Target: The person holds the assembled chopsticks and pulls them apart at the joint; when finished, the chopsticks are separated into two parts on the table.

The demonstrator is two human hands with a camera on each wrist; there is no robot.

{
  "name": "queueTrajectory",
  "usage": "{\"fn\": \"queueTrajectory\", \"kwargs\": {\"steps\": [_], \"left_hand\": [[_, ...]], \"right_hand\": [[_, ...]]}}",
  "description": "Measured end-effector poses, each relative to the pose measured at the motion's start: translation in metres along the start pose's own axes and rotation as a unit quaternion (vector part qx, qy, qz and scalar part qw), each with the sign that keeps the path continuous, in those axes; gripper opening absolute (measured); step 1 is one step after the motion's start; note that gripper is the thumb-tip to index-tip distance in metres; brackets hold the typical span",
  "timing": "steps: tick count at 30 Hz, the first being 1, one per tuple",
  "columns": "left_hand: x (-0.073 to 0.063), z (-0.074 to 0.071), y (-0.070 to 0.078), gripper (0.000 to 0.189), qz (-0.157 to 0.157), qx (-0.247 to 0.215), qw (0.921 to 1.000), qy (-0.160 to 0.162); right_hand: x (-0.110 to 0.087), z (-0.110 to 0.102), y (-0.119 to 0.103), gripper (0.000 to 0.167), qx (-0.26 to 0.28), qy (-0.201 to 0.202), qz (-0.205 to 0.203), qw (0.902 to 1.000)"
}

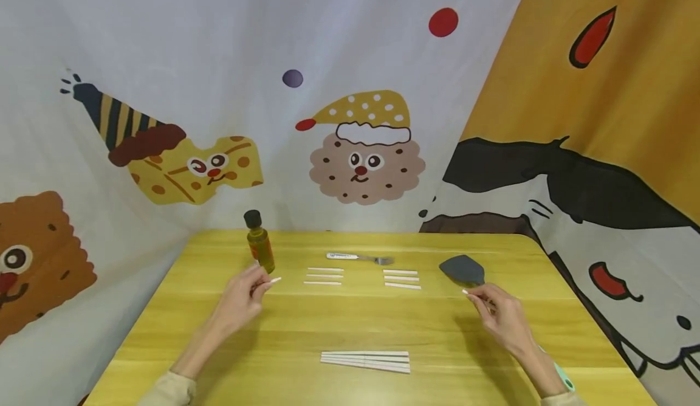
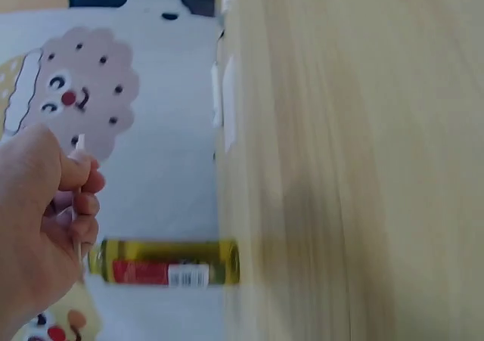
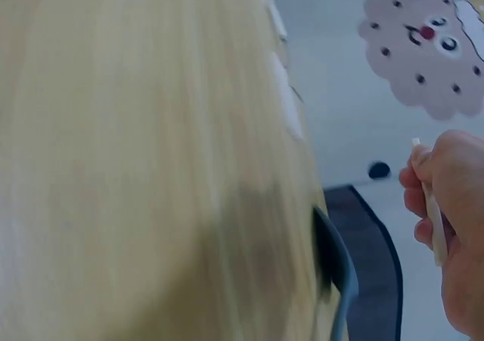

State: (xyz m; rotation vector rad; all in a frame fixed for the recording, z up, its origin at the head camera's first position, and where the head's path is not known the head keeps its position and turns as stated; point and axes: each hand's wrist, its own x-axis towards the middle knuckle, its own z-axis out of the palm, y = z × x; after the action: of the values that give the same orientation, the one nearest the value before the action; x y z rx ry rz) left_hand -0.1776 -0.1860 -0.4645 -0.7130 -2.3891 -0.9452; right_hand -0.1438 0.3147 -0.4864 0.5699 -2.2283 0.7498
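Note:
My left hand (image 1: 240, 296) is raised above the table's left side and pinches a thin white stick (image 2: 82, 141) between thumb and fingers. In the left wrist view the stick's lower part runs down behind the curled fingers. Beyond this hand stands an oil bottle (image 1: 262, 249) with a black cap. My right hand (image 1: 505, 318) holds a similar white stick (image 3: 436, 224) over the right side. Just past its fingertips lies the dark grey head of a spatula (image 1: 462, 269), whose mint-green handle shows beside my right forearm.
Between the hands lie a left group of short white strips (image 1: 324, 275) and a right group of strips (image 1: 401, 278). A fork (image 1: 361, 258) with a white handle is behind them. Several long white strips (image 1: 365, 361) lie fanned near the front. A cartoon-printed curtain (image 1: 284, 169) borders the table (image 1: 273, 333).

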Motion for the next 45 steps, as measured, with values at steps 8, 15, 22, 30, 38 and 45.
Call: {"fn": "queueTrajectory", "kwargs": {"steps": [8,15,22,30,38,45], "left_hand": [[0.008,0.018,0.005,0.015,-0.035,-0.028,0.9940,-0.100],[0.021,0.033,0.003,0.013,-0.036,-0.001,0.9939,-0.104],[0.036,0.052,0.002,0.014,-0.028,-0.001,0.9889,-0.146],[0.044,0.074,-0.005,0.014,-0.031,-0.010,0.9808,-0.192],[0.045,0.087,-0.012,0.017,-0.028,-0.017,0.9756,-0.217],[0.045,0.094,-0.013,0.018,-0.018,-0.007,0.9730,-0.230]], "right_hand": [[0.001,0.021,-0.004,0.037,0.031,-0.084,-0.027,0.9956],[0.015,0.037,-0.004,0.029,0.002,-0.109,-0.032,0.9936],[0.028,0.063,-0.006,0.027,0.022,-0.104,-0.042,0.9934],[0.034,0.091,-0.006,0.024,0.028,-0.149,-0.012,0.9884],[0.038,0.107,-0.010,0.017,0.033,-0.199,-0.004,0.9795],[0.037,0.115,-0.011,0.018,0.033,-0.195,-0.017,0.9801]]}}
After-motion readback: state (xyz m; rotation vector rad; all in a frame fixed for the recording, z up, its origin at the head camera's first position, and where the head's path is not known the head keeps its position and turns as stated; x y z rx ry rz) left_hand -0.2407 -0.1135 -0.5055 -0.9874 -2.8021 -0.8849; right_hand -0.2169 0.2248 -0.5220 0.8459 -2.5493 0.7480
